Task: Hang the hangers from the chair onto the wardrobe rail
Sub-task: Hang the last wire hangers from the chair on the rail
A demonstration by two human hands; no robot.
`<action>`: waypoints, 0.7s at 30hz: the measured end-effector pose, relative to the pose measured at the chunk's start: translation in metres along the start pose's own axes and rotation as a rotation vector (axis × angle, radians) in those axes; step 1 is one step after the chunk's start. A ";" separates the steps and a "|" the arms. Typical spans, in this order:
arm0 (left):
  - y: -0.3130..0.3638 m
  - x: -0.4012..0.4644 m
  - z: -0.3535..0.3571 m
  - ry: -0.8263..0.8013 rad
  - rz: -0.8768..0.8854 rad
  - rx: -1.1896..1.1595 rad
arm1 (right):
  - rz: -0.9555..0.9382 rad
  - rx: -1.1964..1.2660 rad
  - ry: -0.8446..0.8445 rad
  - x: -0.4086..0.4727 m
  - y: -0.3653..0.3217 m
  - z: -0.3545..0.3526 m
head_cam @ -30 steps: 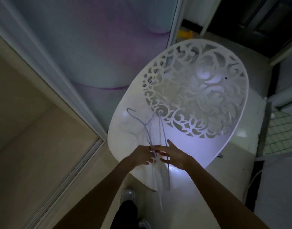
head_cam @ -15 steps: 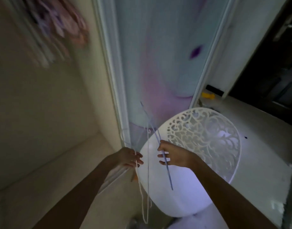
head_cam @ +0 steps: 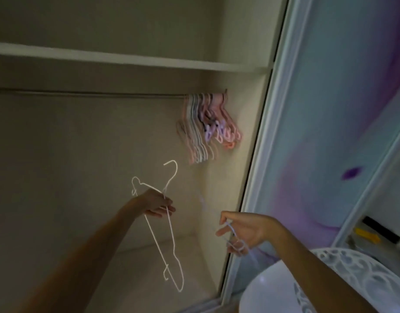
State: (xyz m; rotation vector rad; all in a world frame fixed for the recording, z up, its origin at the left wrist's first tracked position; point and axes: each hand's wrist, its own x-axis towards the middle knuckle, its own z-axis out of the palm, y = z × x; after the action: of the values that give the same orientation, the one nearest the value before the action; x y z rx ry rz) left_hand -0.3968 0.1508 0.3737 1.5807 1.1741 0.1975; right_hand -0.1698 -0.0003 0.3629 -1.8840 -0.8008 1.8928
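My left hand (head_cam: 158, 205) grips a thin white hanger (head_cam: 169, 236) near its neck, hook pointing up, inside the open wardrobe. My right hand (head_cam: 244, 230) pinches a pale lilac hanger (head_cam: 205, 206), which is blurred and slants up to the left. The wardrobe rail (head_cam: 92, 94) runs across under a shelf, well above both hands. A bunch of several pink, white and lilac hangers (head_cam: 208, 125) hangs at the rail's right end. The white lace-pattern chair (head_cam: 330, 283) sits at the bottom right, below my right arm.
A shelf (head_cam: 126, 58) spans the wardrobe above the rail. The sliding door (head_cam: 330, 132) with a blue and purple pattern stands to the right, its frame beside my right hand. Small yellow and black items (head_cam: 373, 233) lie on the floor far right.
The view has swung up from the chair into the wardrobe. Both hands lifted the hangers off the chair and spread apart, one hanger in each, rising toward the rail.
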 end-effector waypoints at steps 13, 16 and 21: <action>0.020 0.031 -0.150 0.200 0.205 -0.219 | -0.471 0.253 0.218 0.048 -0.184 0.076; 0.032 0.042 -0.172 0.188 0.245 -0.253 | -0.535 0.319 0.254 0.053 -0.224 0.077; 0.041 0.065 -0.191 0.197 0.239 -0.281 | -0.585 0.327 0.328 0.071 -0.287 0.067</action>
State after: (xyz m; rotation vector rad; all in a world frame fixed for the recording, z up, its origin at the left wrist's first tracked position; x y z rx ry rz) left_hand -0.4671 0.3278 0.4523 1.4706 1.0513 0.6594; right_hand -0.2803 0.2567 0.4799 -1.4901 -0.7679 1.2315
